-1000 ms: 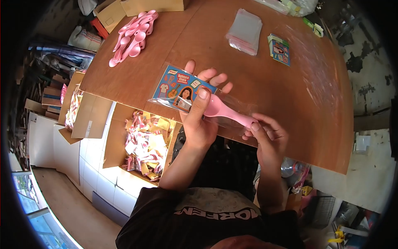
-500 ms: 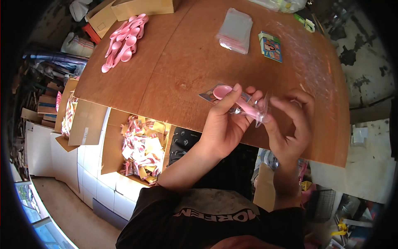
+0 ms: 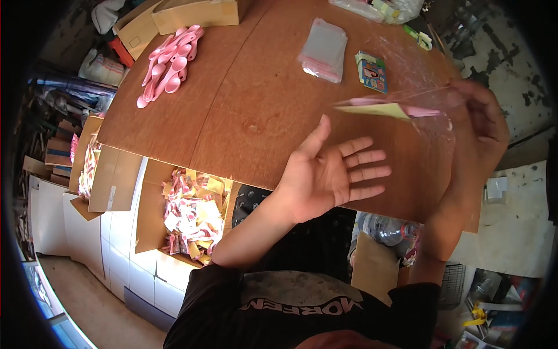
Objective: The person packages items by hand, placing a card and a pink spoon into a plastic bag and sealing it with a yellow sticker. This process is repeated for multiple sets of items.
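My left hand (image 3: 334, 171) is palm up above the table's near edge, fingers spread, with nothing in it. Off to the right, my right hand (image 3: 485, 119) pinches the edge of a clear plastic bag (image 3: 435, 119). Blurred by motion, the bag stretches left from my fingers over the tabletop. Inside it show a yellowish card (image 3: 378, 109) and part of a pink spoon (image 3: 423, 111). A small stack of printed cards (image 3: 372, 72) and a pile of flat clear bags (image 3: 324, 49) lie beyond my hands.
Pink spoons (image 3: 171, 61) are heaped at the left of the brown table (image 3: 244, 122). Below its near edge stands a carton (image 3: 152, 203) full of packed spoons, with another open carton (image 3: 119, 180) further left. A green cutter (image 3: 419, 38) lies at the far right.
My left hand has let go of the bagged spoon and opened flat. My right hand has carried the bag up and to the right.
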`<state>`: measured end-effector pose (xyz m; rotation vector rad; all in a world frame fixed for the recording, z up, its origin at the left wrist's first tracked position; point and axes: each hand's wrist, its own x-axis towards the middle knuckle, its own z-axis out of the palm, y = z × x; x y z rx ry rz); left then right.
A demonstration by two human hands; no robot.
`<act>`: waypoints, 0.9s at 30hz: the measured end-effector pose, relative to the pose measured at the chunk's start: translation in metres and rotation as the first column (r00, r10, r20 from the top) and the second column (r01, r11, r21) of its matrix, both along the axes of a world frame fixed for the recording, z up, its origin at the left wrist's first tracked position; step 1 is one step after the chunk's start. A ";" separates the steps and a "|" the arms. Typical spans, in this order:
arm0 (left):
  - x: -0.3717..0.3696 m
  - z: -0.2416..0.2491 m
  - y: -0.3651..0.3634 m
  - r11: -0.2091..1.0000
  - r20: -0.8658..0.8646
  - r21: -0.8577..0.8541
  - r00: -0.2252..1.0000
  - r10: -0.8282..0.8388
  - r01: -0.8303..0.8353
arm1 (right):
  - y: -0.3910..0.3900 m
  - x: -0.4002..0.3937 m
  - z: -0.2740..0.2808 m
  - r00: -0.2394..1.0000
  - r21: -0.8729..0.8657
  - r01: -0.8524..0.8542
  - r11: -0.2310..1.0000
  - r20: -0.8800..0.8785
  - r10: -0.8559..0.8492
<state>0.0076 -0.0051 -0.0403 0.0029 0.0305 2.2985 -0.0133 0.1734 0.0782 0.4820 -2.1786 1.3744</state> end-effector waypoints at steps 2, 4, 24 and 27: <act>0.004 -0.001 -0.003 0.988 -0.315 -0.135 0.948 0.033 -0.080 | 0.003 -0.001 0.007 0.948 -0.083 0.087 0.993 -0.299 -0.108; 0.007 -0.003 -0.008 0.977 -0.412 -0.154 0.908 0.073 -0.148 | 0.007 -0.025 0.011 0.964 0.293 0.059 0.954 -0.267 0.023; -0.021 0.041 -0.006 0.410 -0.869 -0.254 0.393 0.300 -0.876 | -0.024 -0.016 -0.017 0.960 0.068 -0.248 0.966 0.153 0.236; -0.021 0.043 -0.008 0.322 -0.859 -0.359 0.445 0.251 -0.876 | -0.023 -0.019 -0.012 0.971 0.170 -0.182 0.969 -0.124 0.204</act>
